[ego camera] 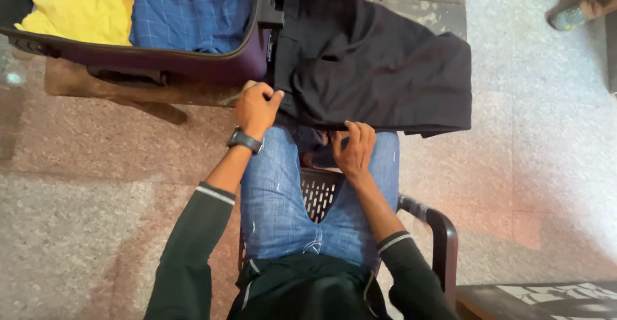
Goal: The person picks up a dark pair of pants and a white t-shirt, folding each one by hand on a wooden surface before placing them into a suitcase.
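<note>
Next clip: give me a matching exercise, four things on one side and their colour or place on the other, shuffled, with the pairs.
Things:
1. folded garment under both hands
2. left hand
3. folded cloth at the far left of the suitcase
4. right hand

Descriptions:
A. yellow
B. wears a dark wristwatch, grips the garment's near left corner
C. black, lying beside the open suitcase
D. fingers on the garment's near edge, over the knee

Pairs: 1-C, 2-B, 3-A, 4-D
</note>
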